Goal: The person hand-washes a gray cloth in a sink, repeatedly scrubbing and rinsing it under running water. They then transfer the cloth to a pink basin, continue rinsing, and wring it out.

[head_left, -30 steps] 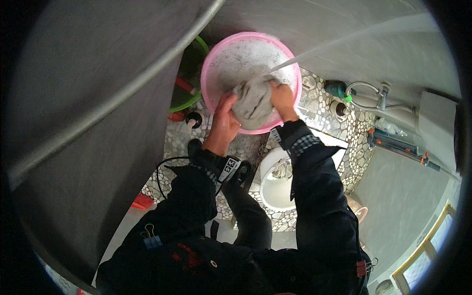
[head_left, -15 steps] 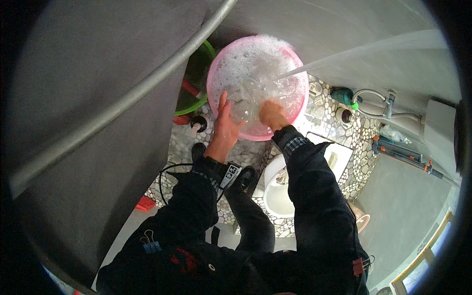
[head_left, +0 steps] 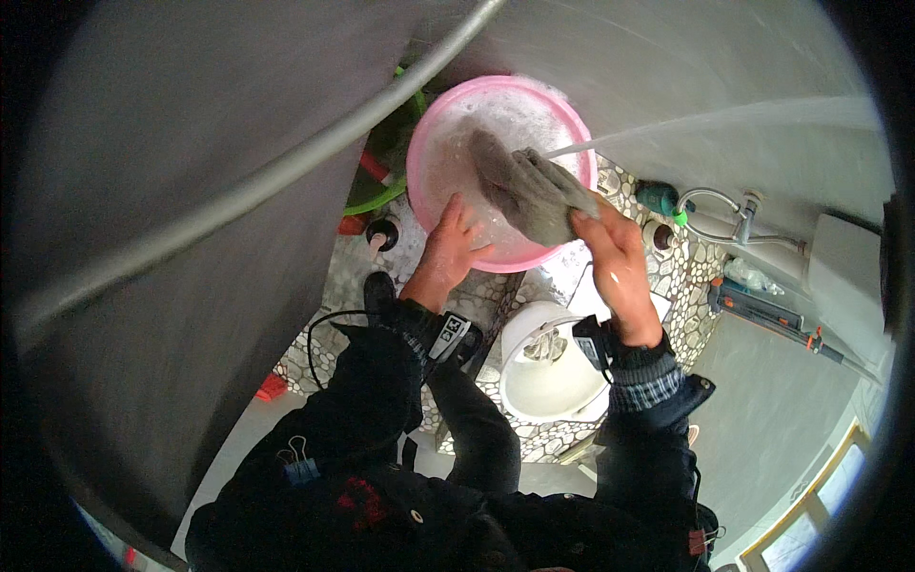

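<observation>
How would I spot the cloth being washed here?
Find the round pink basin of soapy water on the pebbled floor. Above it, the right hand lifts a wet grey cloth, the only limp, crumpled grey thing there.

A home washroom: pebble-tiled floor (head_left: 686, 276), squat toilet (head_left: 543, 377), pink wash basin (head_left: 438, 143)

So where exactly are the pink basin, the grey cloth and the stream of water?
pink basin (head_left: 572, 129), head view, on its right rim.
grey cloth (head_left: 534, 195), head view, on the middle of the wet fabric held up over the basin.
stream of water (head_left: 705, 122), head view, on the jet midway along.
</observation>
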`<state>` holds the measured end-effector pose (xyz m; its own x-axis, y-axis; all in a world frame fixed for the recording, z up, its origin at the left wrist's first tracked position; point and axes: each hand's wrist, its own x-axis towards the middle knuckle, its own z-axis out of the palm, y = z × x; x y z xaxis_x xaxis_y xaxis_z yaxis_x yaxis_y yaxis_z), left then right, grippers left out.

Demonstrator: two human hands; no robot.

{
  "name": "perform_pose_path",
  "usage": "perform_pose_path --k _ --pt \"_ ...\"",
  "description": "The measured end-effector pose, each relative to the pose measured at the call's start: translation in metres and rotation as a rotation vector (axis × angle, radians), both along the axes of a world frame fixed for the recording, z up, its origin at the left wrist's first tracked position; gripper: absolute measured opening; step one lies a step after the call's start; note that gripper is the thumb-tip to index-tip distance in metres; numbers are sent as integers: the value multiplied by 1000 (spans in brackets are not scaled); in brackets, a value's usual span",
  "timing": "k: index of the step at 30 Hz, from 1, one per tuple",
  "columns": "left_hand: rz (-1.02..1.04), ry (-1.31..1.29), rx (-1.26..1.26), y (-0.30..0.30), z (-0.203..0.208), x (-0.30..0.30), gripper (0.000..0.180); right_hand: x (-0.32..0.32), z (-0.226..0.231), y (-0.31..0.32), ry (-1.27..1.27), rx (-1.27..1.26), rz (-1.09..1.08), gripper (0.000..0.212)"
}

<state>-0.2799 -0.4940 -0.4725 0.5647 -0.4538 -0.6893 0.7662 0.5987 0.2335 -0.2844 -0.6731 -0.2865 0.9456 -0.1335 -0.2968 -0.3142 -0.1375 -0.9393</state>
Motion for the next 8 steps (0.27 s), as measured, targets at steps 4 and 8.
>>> perform_pose_path --k 4,8 --pt "-35 -169 -122 -10 4 0 71 -9 10 2 66 159 -79 31" --pt "-126 -241 -75 -1 4 -3 68 -17 -37 -4 21 49 -86 29"
